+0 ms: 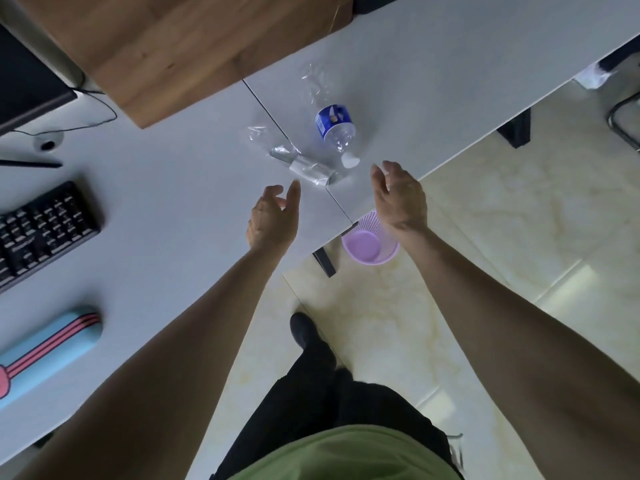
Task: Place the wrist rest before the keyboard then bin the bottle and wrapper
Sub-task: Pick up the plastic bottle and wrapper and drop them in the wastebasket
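A crushed clear bottle (334,128) with a blue label and white cap lies on the white desk (166,188) near its front edge. A crumpled clear and silver wrapper (304,166) lies just left of the cap. My left hand (273,216) hovers open just below the wrapper, fingertips close to it. My right hand (400,195) is open beside the bottle's cap, over the desk edge. The blue wrist rest (48,348) with pink stripes lies in front of the black keyboard (41,230) at the far left. A purple mesh bin (369,244) stands on the floor under the desk edge.
A wooden box or partition (166,46) stands on the desk behind the bottle. A monitor (24,84) with its cable is at the far left. A chair leg (623,123) is at the right. My legs and a shoe (304,330) are on the tiled floor.
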